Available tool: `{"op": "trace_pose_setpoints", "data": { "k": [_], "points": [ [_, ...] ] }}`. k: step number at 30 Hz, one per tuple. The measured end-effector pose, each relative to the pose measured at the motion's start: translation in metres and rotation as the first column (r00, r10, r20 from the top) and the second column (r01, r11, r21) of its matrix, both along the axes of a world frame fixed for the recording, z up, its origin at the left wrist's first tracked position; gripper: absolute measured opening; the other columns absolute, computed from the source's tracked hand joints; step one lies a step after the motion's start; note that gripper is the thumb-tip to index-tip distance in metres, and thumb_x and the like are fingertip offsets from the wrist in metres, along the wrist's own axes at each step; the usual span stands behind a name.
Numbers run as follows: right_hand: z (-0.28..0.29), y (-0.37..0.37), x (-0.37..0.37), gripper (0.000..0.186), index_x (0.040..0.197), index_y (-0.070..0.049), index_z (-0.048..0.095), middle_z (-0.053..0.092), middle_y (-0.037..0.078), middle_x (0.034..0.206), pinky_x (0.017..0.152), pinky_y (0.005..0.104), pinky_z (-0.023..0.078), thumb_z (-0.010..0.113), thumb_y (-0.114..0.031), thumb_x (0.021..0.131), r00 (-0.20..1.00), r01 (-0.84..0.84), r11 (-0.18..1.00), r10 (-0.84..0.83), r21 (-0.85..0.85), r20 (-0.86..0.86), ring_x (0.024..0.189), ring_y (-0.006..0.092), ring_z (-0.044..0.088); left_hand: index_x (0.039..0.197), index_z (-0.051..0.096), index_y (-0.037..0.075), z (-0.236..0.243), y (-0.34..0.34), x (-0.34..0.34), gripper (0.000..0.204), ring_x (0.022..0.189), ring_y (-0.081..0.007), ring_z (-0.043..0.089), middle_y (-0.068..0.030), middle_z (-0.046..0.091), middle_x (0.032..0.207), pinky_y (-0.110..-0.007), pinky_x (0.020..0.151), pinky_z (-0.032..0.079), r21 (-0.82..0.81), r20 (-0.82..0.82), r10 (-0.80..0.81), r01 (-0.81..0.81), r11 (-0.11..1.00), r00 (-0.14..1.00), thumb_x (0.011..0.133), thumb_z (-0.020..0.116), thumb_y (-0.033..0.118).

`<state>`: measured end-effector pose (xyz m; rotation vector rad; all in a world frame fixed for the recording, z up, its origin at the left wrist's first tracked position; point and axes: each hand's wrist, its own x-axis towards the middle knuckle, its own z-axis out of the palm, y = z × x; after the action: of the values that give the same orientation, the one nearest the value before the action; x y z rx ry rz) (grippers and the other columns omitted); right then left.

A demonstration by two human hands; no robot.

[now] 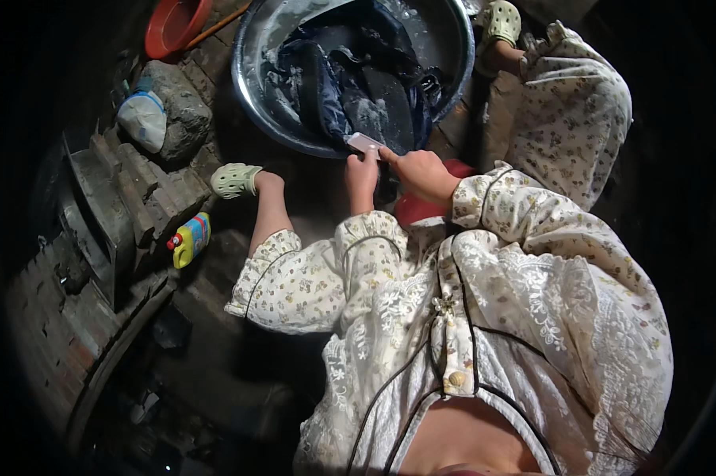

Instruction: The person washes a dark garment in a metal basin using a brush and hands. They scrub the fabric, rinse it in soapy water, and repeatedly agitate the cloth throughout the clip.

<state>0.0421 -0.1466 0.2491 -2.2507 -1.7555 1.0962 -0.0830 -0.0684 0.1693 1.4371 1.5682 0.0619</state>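
Note:
A large metal basin (245, 87) stands in front of me with dark blue wet clothing (366, 83) in it, streaked with whitish suds. Part of the cloth lies over the near rim and hangs down toward me. At that rim is a small pale pink oblong bar (363, 143), perhaps soap or a brush back; its underside is hidden. My left hand (361, 178) is closed at the bar's near end, thumb against it. My right hand (423, 174) reaches in from the right, fingers curled, index fingertip on the bar's right end.
A red-orange bowl (176, 25) and a stick (219, 25) lie at the far left. Nearer are a rock (185, 115) with a white-and-blue bag (142, 119), stacked bricks (148, 186) and a yellow bottle (190, 239). My clog-shod feet flank the basin. Something red (416, 208) shows below my hands.

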Motion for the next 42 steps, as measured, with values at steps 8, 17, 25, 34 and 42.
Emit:
{"op": "trace_pose_setpoints", "data": {
  "k": [8,17,25,34,42],
  "points": [
    [-0.091,0.052,0.029,0.032,0.117,-0.009,0.048,0.063,0.018,0.07,0.056,0.0461,0.05,0.046,-0.015,0.086,0.985,0.135,0.981,-0.148,0.14,0.088,0.064,0.0357,0.063,0.091,0.061,-0.006,0.025,0.001,-0.019,0.032,0.064,-0.015,0.054,-0.0097,0.061,0.071,-0.032,0.062,0.044,-0.044,0.144,-0.132,0.14,0.989,0.981,0.087,0.059,0.026],
    [-0.091,0.039,0.025,0.033,0.118,-0.012,0.051,0.061,0.018,0.068,0.053,0.0467,0.048,0.048,-0.016,0.085,0.983,0.081,0.962,-0.121,0.263,0.139,0.061,0.0358,0.062,0.092,0.062,-0.005,-0.022,-0.012,-0.018,0.024,0.065,-0.0224,0.059,-0.0144,0.063,0.074,-0.034,0.064,0.046,0.101,0.038,-0.193,0.188,0.977,0.98,0.084,0.06,0.017],
    [-0.002,0.01,0.012,0.038,0.12,-0.009,0.047,0.061,0.016,0.066,0.053,0.0464,0.048,0.05,-0.012,0.082,1.0,0.003,1.0,-0.003,-0.004,0.015,0.06,0.0345,0.062,0.086,0.061,-0.004,0.034,0.012,-0.001,0.033,0.084,-0.0428,0.058,-0.0247,0.062,0.087,-0.044,0.071,0.045,-0.096,-0.202,-0.287,0.273,0.957,0.936,0.082,0.062,0.029],
    [-0.039,0.022,0.015,0.024,0.106,-0.009,0.054,0.062,0.015,0.068,0.055,0.0459,0.048,0.05,-0.017,0.084,0.99,0.121,0.979,-0.131,0.164,0.052,0.063,0.034,0.063,0.091,0.062,-0.007,0.003,0.007,-0.019,0.024,0.065,-0.0103,0.05,-0.007,0.062,0.071,-0.031,0.061,0.043,0.013,0.11,-0.142,0.141,0.99,0.984,0.085,0.059,0.016],
    [-0.079,0.021,0.02,0.026,0.107,-0.009,0.052,0.062,0.015,0.064,0.051,0.045,0.048,0.051,-0.013,0.081,0.973,0.161,0.949,-0.198,0.272,0.116,0.058,0.0328,0.062,0.094,0.062,-0.008,-0.015,0.003,-0.014,0.021,0.067,-0.0071,0.049,-0.0016,0.061,0.075,-0.027,0.061,0.042,-0.188,0.22,-0.044,0.087,0.978,0.975,0.086,0.058,0.011]
  ]
}}
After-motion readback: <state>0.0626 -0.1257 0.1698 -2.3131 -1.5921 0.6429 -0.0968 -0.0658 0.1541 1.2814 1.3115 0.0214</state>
